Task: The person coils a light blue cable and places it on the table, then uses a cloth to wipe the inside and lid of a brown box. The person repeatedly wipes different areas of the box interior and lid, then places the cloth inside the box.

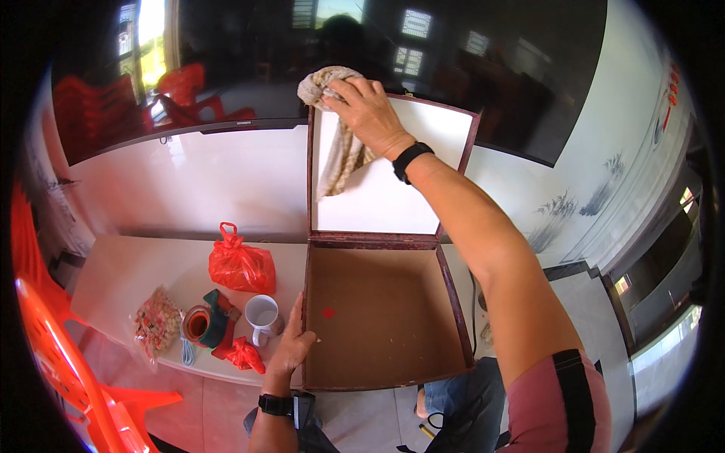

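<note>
A wide box with a dark reddish rim and brown inside (379, 317) stands open on a white bench, its lid (396, 187) raised upright on the hinges and pale on the inner face. My right hand (362, 110) grips a striped, brownish cloth (340, 164) at the lid's upper left corner; part of the cloth hangs down over the inner face. At the box's left wall, my left hand (291, 345) holds the edge, thumb on the rim and fingers along the outside. A small red mark and a few crumbs show on the box floor.
Left of the box, the bench (113, 266) bears a red plastic bag (241, 266), a white mug (263, 317), tape rolls (198, 324), a clear bag of wrapped items (157, 323) and a smaller red bag (244, 355). A television (255, 68) hangs behind; red chairs (62, 340) stand left.
</note>
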